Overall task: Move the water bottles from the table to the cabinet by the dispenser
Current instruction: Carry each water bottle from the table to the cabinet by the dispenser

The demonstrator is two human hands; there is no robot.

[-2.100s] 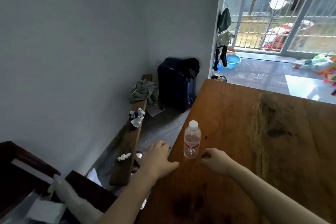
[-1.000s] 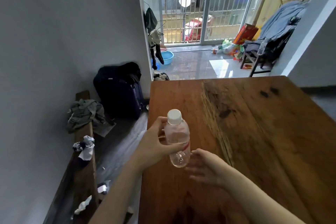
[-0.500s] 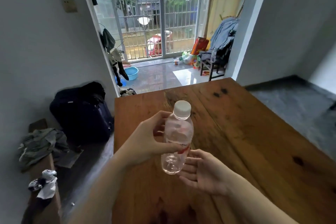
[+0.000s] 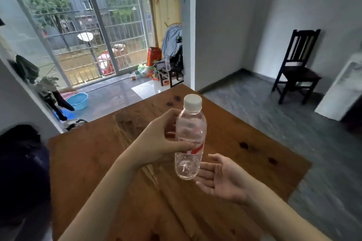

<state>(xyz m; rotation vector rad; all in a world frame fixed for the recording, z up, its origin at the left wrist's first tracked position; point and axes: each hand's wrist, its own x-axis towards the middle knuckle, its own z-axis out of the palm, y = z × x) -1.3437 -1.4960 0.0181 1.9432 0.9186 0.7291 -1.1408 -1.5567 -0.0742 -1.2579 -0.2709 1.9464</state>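
While the wooden worktop point(image 4: 244, 139) fills the lower middle of the view with no other bottle showing on it, the one water bottle point(image 4: 189, 139) is already lifted clear and held above its centre. At the right edge stands a white unit point(image 4: 344, 88), perhaps the dispenser, beyond a dark chair point(image 4: 297, 64); no cabinet can be made out. The left hand point(image 4: 158, 143) grips the bottle at its label, thumb across the front and fingers curled behind. The right hand point(image 4: 221, 178) lies open, palm up, just below and beside the base; whether it touches cannot be told.

To carry well, I judge the grip should sit low on the body rather than pinch the thin wall, with the open palm ready under the base.

Its long axis runs nearly upright, leaning slightly right at the top, white cap point(image 4: 193, 101) uppermost and base toward the right palm.
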